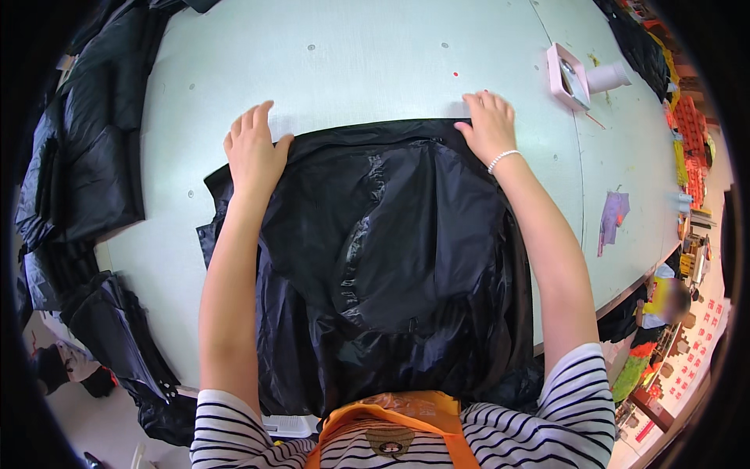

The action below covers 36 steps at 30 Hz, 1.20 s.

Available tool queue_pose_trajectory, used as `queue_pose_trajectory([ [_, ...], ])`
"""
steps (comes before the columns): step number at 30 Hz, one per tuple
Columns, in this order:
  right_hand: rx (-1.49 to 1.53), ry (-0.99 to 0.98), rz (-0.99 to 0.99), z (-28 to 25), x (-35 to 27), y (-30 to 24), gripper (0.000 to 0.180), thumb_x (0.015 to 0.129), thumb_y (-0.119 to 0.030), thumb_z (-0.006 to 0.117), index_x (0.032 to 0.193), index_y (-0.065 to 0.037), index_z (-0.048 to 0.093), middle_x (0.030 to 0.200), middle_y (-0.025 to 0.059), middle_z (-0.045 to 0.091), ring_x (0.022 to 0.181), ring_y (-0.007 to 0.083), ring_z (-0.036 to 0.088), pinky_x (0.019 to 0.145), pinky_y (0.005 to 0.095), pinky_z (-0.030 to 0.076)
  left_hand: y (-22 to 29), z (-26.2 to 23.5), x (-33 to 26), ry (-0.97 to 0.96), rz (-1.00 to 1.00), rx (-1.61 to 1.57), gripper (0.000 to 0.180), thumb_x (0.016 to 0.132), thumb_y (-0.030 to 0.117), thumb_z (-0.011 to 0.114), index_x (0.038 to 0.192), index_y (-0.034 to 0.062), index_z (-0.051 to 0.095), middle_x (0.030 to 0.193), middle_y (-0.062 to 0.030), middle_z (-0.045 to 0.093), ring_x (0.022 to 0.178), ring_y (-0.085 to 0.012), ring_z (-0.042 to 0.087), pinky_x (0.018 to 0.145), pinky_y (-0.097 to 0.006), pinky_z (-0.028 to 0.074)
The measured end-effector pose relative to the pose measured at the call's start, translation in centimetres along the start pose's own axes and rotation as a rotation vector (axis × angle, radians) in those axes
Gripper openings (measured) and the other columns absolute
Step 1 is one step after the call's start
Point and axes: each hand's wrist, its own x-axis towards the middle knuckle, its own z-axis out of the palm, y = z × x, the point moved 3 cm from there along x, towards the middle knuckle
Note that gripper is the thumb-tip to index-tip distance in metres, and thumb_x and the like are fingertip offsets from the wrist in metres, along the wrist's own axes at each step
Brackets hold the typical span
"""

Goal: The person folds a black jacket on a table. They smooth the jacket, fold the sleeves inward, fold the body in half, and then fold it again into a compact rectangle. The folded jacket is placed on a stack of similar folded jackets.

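Note:
A shiny black garment (391, 258) with a zipper down its middle lies spread on the pale green table (351, 62) in front of me. My left hand (254, 152) rests flat on the garment's far left corner, fingers apart. My right hand (491, 125), with a white bead bracelet at the wrist, presses flat on the far right corner. Both hands lie along the garment's straight far edge. Neither hand grips anything. My striped sleeves and an orange apron show at the bottom.
A heap of black garments (86, 156) covers the table's left side and hangs off it. A pink tray (566, 74) and a white roll (609, 76) sit at the far right. A purple scrap (613, 213) lies on the right. A person sits beyond the table's right edge.

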Motion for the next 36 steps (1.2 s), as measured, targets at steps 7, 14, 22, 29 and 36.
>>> queue_pose_trajectory([
  [7,0.197,-0.450,-0.112,-6.0,-11.7,-14.1,0.065,0.082,-0.038,0.064,0.136,-0.006,0.044,0.143,0.0168,0.038,0.135,0.0320,0.032,0.109,0.0529,0.022,11.4,-1.7,-12.0,-0.407,0.259,-0.107,0.070,0.076,0.042,0.068,0.137,0.0161,0.045,0.146,-0.0148,0.035,0.137,-0.0348,0.028,0.107,-0.059,0.021],
  [14,0.559,-0.096,-0.081,-6.4,-16.0,-13.3,0.042,0.084,-0.026,0.065,0.120,-0.004,0.057,0.129,0.0149,0.051,0.126,0.0319,0.044,0.104,0.0445,0.035,9.5,-5.6,-12.1,-0.053,-0.037,-0.627,0.033,0.084,0.019,0.067,0.112,0.0046,0.061,0.115,-0.0147,0.062,0.107,-0.0283,0.058,0.088,-0.040,0.047],
  [22,1.001,0.027,0.800,-9.0,-27.4,-10.9,0.039,0.085,-0.011,0.067,0.115,0.002,0.046,0.094,0.0080,0.056,0.067,0.0119,0.053,0.062,0.0259,0.047,8.8,-7.0,-29.7,-0.704,-1.002,-1.149,0.032,0.097,0.026,0.050,0.099,-0.0037,0.062,0.075,-0.0126,0.068,0.058,-0.0179,0.065,0.053,-0.023,0.049],
  [29,1.608,-0.394,1.132,-7.7,-25.0,-11.2,0.016,0.085,-0.018,0.066,0.089,-0.004,0.062,0.068,0.0002,0.057,0.054,0.0094,0.052,0.049,0.0247,0.042,14.8,-2.3,-29.9,-0.640,-1.261,-1.952,0.051,0.096,0.037,0.050,0.137,0.0077,0.041,0.145,-0.0080,0.041,0.133,-0.0270,0.037,0.109,-0.045,0.030],
  [36,1.156,-0.139,0.956,-9.5,-23.8,-4.6,0.015,0.083,-0.010,0.062,0.092,0.001,0.059,0.065,0.0057,0.058,0.044,0.0134,0.051,0.042,0.0290,0.041,17.4,-6.4,-26.4,-0.340,-1.304,-2.164,0.039,0.090,0.027,0.063,0.122,0.0053,0.054,0.121,-0.0081,0.061,0.112,-0.0254,0.057,0.099,-0.045,0.042],
])
